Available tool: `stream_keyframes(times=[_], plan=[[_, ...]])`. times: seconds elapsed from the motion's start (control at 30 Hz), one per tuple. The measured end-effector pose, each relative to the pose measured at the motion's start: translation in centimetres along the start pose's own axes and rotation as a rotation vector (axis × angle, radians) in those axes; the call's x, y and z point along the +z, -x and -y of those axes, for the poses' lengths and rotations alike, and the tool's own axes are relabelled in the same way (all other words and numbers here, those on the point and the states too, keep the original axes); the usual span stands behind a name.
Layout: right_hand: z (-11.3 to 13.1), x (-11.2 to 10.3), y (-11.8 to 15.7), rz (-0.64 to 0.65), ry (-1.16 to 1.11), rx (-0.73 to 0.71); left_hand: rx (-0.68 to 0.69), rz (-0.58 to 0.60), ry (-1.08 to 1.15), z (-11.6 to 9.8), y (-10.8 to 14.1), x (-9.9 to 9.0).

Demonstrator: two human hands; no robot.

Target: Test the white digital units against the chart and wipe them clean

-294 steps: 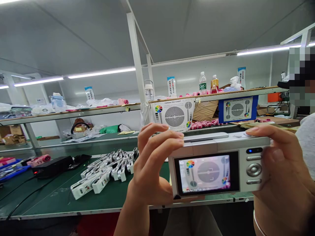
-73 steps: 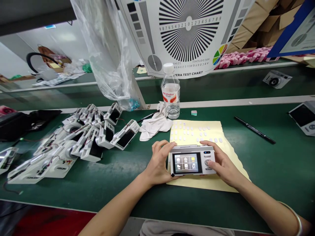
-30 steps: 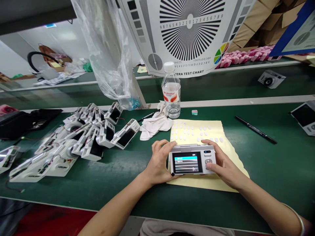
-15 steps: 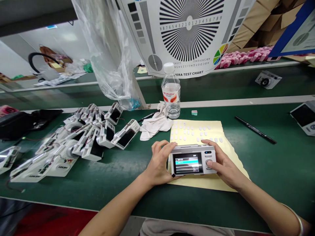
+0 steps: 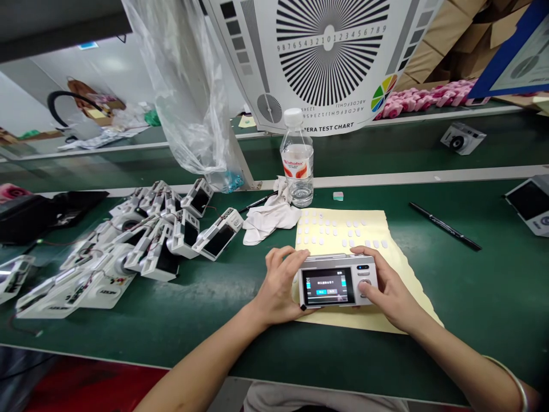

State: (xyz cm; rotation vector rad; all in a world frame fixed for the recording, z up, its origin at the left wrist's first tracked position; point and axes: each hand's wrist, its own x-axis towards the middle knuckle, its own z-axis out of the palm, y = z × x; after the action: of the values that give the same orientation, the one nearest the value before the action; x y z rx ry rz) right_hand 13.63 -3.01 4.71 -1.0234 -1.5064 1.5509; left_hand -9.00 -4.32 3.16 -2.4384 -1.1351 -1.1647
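A silver camera (image 5: 338,280) is held level between both hands, its lit screen towards me. On the screen is a small dialog with two buttons, one highlighted blue. My left hand (image 5: 278,283) grips the camera's left end, fingers on the top edge and thumb side below. My right hand (image 5: 386,286) holds the right end, with the thumb on the round control pad and the index finger at the top edge. Beneath the camera lies a yellow sheet (image 5: 369,226) bearing rows of small pale stickers.
Several partly open white cameras (image 5: 158,252) are piled on the left. Behind the sheet stand a water bottle (image 5: 297,166) and a white cloth (image 5: 270,220). A black pen (image 5: 446,226) and another camera (image 5: 532,203) lie right. A test chart (image 5: 330,114) hangs ahead.
The camera's screen has switched from a menu list to a dialog with two buttons. Both hands keep their hold on the camera, nearly unmoved.
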Motion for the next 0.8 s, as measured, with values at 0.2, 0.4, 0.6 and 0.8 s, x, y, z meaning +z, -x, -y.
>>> stream_keyframes(times=[0.2,0.4,0.6,0.8], plan=[[-1.0,-0.7,-0.5,0.072,-0.042,-0.064,0.002,-0.007,0.016,0.3,0.1,0.0],[-1.8,-1.3,-0.6,0.117,-0.052,-0.091,-0.007,0.009,-0.003,0.3,0.0,-0.2],[-1.6,-1.4,-0.4,0.187,-0.094,-0.105,-0.014,0.016,-0.008,0.3,-0.2,-0.5],[-1.1,-1.1,-0.2,0.158,-0.135,-0.095,0.005,0.011,0.004,0.4,-0.1,-0.4]])
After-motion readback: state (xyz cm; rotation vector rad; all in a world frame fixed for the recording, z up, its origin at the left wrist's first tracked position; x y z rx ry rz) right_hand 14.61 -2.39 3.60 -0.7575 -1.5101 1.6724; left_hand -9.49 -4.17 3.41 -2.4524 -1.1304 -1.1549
